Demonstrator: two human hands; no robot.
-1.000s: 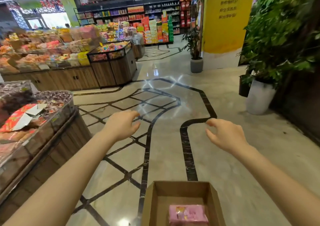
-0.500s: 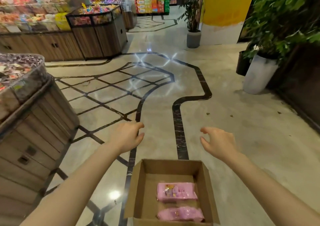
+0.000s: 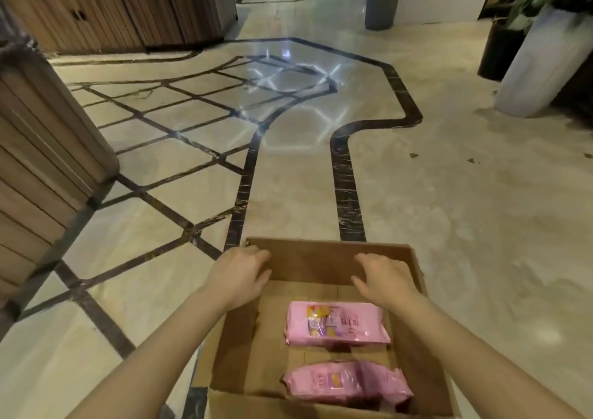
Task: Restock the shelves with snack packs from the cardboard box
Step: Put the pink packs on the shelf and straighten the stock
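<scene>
head | both hands (image 3: 239, 277) (image 3: 383, 279) lowered into cardboard box (image 3: 324, 258)

The cardboard box (image 3: 321, 261) is plain brown. Both snack packs (image 3: 337, 324) inside it are pink, the farther one printed with a yellow and purple picture. The floor (image 3: 449, 210) is glossy cream marble crossed by dark bands in a lattice. The planter (image 3: 539, 65) is white.

Cardboard box (image 3: 324, 259) (open-topped) on marble floor (image 3: 449, 210)
</scene>
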